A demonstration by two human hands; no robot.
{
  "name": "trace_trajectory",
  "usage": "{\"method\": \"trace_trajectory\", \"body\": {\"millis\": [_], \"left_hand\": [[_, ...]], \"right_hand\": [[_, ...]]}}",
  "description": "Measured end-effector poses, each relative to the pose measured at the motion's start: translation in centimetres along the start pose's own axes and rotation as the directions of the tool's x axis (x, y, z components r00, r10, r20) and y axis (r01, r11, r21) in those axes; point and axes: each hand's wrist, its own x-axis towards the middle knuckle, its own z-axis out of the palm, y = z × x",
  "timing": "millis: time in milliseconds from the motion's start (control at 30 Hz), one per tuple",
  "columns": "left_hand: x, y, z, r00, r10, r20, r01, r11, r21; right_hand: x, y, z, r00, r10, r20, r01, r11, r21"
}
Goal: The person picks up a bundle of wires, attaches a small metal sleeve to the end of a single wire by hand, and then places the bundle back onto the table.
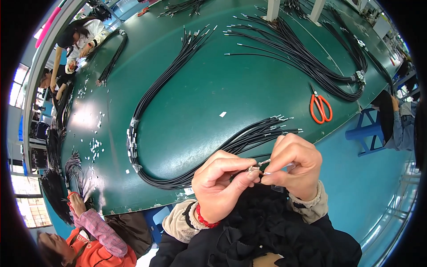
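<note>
Both hands meet in front of my body at the near table edge. My left hand (222, 180) pinches the metal-tipped end of a black cable (253, 168) between thumb and forefinger. Close against it, my right hand (293, 164) is closed on a small silvery piece at the same cable end; its exact kind is too small to tell. Just beyond my hands lies a bundle of black cables (153, 89) with silvery tips, curved in a big U and wrapped with white tags (132, 138) at the bend.
Red-handled scissors (321, 107) lie right of my hands. Another black cable bundle (307, 58) fills the far right of the green table (191, 107). White scraps (94, 149) are scattered at left. Co-workers sit along the left side; a blue stool (367, 131) stands at right.
</note>
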Motion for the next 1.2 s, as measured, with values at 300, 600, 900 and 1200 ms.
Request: {"method": "trace_trajectory", "body": {"millis": [300, 600, 900, 1200], "left_hand": [[-0.1, -0.3, -0.3, 0.999, 0.021, -0.040, -0.023, 0.999, -0.036], [0.0, -0.7, 0.0, 0.999, 0.044, -0.027, -0.045, 0.999, -0.001], [0.0, -0.5, 1.2, 0.955, 0.297, -0.008, -0.283, 0.920, 0.271], [0.1, 0.1, 1.8, 0.942, 0.334, 0.045, -0.329, 0.881, 0.341]], "right_hand": [[0.4, 0.2, 0.8, 1.000, 0.030, 0.005, -0.031, 0.999, 0.039], [0.6, 0.0, 0.8, 0.997, 0.011, -0.083, -0.017, 0.997, -0.069], [0.3, -0.7, 0.2, 0.999, -0.011, -0.042, 0.008, 0.998, -0.058], [0.0, -1.2, -0.5, 0.996, -0.081, -0.047, 0.075, 0.992, -0.102]]}}
